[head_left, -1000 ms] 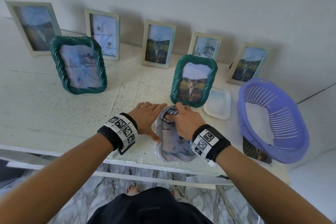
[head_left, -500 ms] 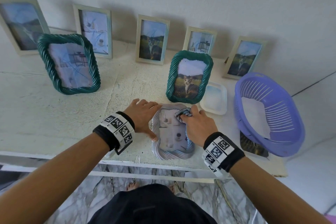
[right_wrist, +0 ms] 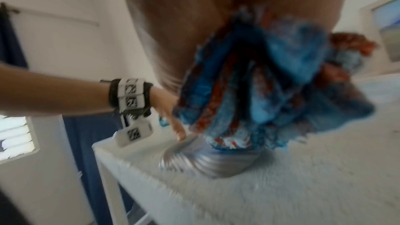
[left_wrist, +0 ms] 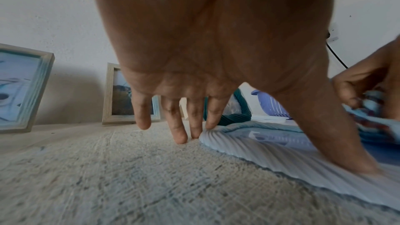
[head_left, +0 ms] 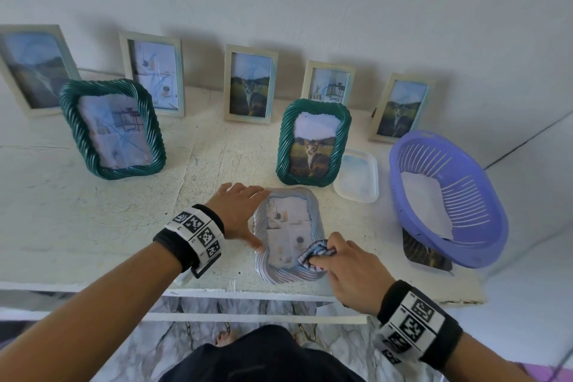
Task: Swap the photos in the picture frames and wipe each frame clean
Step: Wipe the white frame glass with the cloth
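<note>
A pale blue ribbed frame [head_left: 286,234] lay flat, face up, near the front edge of the white table [head_left: 93,214], with a photo of a room interior in it. The person's left hand [head_left: 237,214] was spread flat, fingers straight, pressing along the frame's left edge, thumb on the near rim. The right hand [head_left: 350,267] had its fingers curled round a bunched blue, red and white cloth [head_left: 314,253], pressing it onto the frame's lower right corner. Just behind the flat frame stood a green twisted frame [head_left: 313,143] holding a cat photo; another green frame [head_left: 113,129] stood well to the left. A clear plastic tray [head_left: 358,177] and a purple basket [head_left: 446,198] sat to the right.
</note>
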Available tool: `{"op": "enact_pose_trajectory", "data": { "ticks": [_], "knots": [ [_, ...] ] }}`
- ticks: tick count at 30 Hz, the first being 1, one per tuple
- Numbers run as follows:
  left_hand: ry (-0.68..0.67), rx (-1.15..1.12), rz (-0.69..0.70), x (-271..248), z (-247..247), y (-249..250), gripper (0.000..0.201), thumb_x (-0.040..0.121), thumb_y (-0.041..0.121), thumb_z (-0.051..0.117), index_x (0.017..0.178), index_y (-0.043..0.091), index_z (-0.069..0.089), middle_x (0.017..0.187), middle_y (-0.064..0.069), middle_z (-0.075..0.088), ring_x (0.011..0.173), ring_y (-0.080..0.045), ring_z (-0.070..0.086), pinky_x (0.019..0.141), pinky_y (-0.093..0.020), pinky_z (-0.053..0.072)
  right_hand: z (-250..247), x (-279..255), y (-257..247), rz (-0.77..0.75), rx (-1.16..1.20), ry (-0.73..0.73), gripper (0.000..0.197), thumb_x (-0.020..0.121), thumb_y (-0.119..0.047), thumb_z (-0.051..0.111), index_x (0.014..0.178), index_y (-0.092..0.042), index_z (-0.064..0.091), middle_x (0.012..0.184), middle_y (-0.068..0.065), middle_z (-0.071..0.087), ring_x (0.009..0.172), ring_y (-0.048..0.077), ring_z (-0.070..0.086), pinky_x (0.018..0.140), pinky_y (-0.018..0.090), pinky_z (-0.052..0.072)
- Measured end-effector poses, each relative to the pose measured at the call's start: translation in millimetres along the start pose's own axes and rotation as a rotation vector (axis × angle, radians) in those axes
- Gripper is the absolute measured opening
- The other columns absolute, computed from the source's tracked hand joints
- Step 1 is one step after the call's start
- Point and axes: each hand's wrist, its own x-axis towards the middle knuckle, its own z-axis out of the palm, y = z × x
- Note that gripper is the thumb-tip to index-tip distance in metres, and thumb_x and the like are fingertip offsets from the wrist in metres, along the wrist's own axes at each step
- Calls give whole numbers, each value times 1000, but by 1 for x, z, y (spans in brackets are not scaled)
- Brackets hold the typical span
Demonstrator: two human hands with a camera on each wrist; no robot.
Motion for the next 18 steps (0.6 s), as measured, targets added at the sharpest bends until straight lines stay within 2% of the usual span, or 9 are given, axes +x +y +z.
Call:
{"op": "enact_pose_trajectory", "data": {
  "ticks": [2,4,6,9,12,15,18],
  "knots": [
    [6,-7,1,1,1,-2,124,63,81,64,155,23,6,162,2,14,145,-25,21,120,-46,14,-4,4,12,-2,82,33,43,95,-21,40,134,-38,51,115,2,34,90,19,46,74,29,43],
    [8,-15,7,1,4,-3,124,63,82,63,155,23,5,163,2,13,145,-25,21,120,-46,15,-10,10,25,35,156,130,43,96,-20,41,134,-39,51,108,-1,34,83,17,45,74,27,43],
    [4,-19,7,2,6,-4,124,63,83,62,155,24,4,163,2,12,145,-24,20,120,-46,14,-18,17,38,119,204,248,42,97,-21,43,136,-34,50,107,-1,32,84,21,49,80,31,48],
    [-1,-14,1,3,7,-4,124,63,83,62,156,24,3,163,2,11,145,-25,19,120,-46,14,-30,37,52,288,202,412,41,96,-22,45,138,-22,48,119,9,36,94,32,52,88,39,50],
    [-1,-7,-1,2,6,-3,124,63,83,61,156,24,3,163,3,11,145,-25,19,119,-45,14,-40,64,60,451,179,536,46,95,-23,48,140,-14,45,133,20,34,110,40,47,97,40,43],
    [-7,-12,-7,1,5,-3,124,64,83,61,156,24,1,163,3,9,146,-25,18,119,-45,13,-46,93,68,557,107,540,48,95,-24,48,141,-11,41,139,25,29,119,46,43,104,44,36],
    [-15,-28,-11,0,5,-2,124,65,82,61,155,25,-1,164,3,7,146,-25,16,119,-46,12,-52,116,75,584,95,521,48,95,-27,45,140,-10,39,139,26,29,120,47,42,99,46,40]
  ]
}}
